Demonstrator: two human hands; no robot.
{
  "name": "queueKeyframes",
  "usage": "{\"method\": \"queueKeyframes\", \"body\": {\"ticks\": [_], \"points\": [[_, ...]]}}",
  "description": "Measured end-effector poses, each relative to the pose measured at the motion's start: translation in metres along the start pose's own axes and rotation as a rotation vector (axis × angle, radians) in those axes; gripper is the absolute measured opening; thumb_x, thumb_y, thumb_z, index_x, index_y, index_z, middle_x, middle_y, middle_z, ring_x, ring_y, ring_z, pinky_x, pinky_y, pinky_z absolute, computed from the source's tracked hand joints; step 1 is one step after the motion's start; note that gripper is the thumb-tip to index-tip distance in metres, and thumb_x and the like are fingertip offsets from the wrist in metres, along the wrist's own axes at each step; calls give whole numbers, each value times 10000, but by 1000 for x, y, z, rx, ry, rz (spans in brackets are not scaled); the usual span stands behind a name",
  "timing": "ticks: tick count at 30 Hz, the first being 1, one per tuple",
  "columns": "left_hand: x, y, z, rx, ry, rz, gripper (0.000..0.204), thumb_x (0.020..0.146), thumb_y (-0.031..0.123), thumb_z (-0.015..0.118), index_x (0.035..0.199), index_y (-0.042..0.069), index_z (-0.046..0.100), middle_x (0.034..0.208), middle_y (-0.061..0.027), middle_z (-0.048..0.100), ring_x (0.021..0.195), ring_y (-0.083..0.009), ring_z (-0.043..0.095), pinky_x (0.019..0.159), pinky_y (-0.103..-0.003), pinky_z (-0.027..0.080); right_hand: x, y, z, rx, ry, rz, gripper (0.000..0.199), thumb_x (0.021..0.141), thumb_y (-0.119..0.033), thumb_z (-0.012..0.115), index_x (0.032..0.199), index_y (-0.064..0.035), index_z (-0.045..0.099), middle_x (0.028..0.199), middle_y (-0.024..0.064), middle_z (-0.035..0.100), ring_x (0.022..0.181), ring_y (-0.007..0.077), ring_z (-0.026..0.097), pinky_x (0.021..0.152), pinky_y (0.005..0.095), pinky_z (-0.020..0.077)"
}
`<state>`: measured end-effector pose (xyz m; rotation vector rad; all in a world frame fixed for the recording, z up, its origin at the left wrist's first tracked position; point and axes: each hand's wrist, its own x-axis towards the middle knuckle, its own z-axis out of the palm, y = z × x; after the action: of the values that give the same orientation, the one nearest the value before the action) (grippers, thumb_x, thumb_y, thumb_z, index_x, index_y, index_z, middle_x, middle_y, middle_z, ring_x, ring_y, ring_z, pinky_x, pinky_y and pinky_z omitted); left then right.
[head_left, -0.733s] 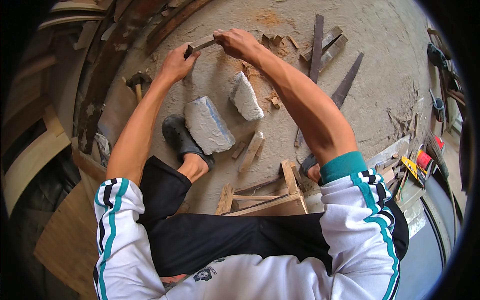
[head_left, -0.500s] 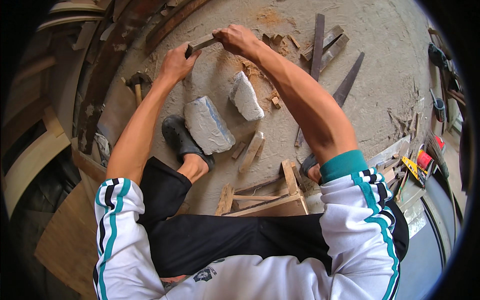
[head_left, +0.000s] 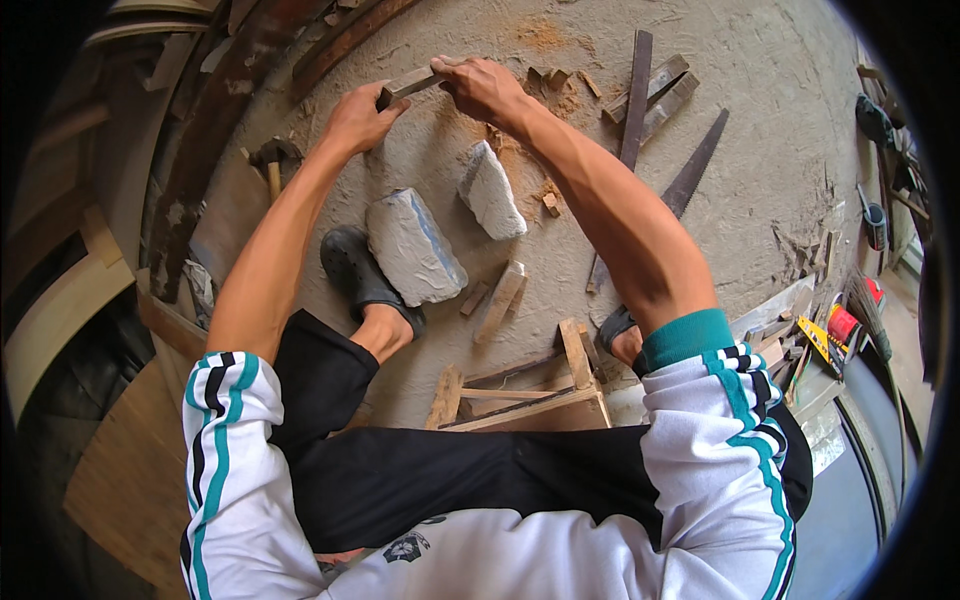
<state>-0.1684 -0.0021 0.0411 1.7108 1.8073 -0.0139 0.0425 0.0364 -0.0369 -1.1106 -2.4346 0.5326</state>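
Stretched out ahead of me, both hands grip a short wooden block [head_left: 412,84] by its two ends. My left hand [head_left: 358,118] is closed round its left end, thumb along the near side. At the right end, the fingers of my right hand [head_left: 480,86] are wrapped over the wood. Below the block, apart from it, two rough whitish chunks lie on the floor: a larger one [head_left: 414,247] with a bluish face and a narrower one [head_left: 491,190]. Sawdust and small wood offcuts [head_left: 550,204] are scattered near my right forearm.
A handsaw [head_left: 695,165] lies at the right, beside a dark flat bar [head_left: 636,100] and wood pieces [head_left: 668,98]. A hammer [head_left: 274,165] is at the left. Near my legs stands a small wooden frame [head_left: 530,410]. Long boards [head_left: 215,130] line the left side; a broom [head_left: 868,312] is at the right.
The block and both hands have shifted very slightly to the right and down in the picture. Both hands keep their hold on it.
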Motion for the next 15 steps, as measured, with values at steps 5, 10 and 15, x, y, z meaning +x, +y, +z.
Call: {"method": "queueKeyframes", "body": {"ticks": [5, 10, 15], "points": [[0, -4, -2, 5, -25, 53, 403, 900, 388, 695, 1165, 85, 683, 939, -136, 718, 858, -285, 667, 787, -403, 499, -1, -2, 0, -5, -14, 7, 305, 932, -113, 486, 1226, -102, 565, 1017, 105, 702, 864, 304, 698, 694, 420, 588], [-2, 3, -4, 5, -27, 71, 387, 896, 395, 699, 1105, 69, 689, 908, -131, 711, 831, -290, 660, 759, -405, 491, -3, -1, -3, 7, -62, 64, 320, 924, -115, 504, 1237, -100, 568, 1005, 101, 702, 901, 300, 692, 705, 421, 585], [-2, -1, -3, 41, 35, 52, 392, 891, 407, 702, 1096, 73, 694, 903, -134, 710, 812, -297, 661, 743, -402, 493, 0, -11, -11, 31, -11, 57, 257, 911, -128, 523, 1157, -95, 590, 965, 89, 702, 904, 313, 678, 720, 435, 574]]}}
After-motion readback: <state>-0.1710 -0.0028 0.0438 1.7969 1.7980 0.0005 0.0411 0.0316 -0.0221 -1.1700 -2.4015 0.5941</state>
